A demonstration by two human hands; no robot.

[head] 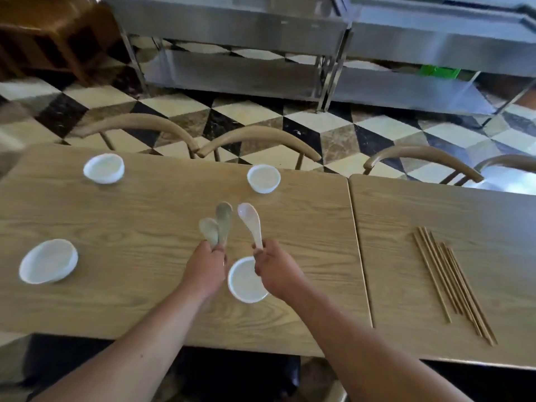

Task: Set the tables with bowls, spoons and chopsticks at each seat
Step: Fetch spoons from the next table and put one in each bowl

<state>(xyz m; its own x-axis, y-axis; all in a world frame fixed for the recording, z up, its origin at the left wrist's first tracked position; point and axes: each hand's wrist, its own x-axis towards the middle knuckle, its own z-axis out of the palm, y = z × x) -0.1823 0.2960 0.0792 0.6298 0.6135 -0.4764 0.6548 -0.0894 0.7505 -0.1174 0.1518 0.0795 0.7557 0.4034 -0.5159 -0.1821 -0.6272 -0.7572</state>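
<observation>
Several white bowls stand on the left wooden table [145, 216]: one far left [103, 168], one far middle [263, 178], one near left [48, 261], one near middle [246, 281] just under my hands. My left hand [204, 266] grips two pale spoons [217, 224] by their handles, bowls pointing away. My right hand [275, 268] holds a single white spoon [251, 223] the same way, above the near middle bowl. A bundle of wooden chopsticks [452, 281] lies on the right table [435, 216].
Three curved-back wooden chairs [258, 139] stand along the far side of the tables, a fourth shows at the right edge. Steel shelving units [237, 71] stand beyond on a checkered tile floor. A dark wooden cabinet [49, 36] sits at the far left.
</observation>
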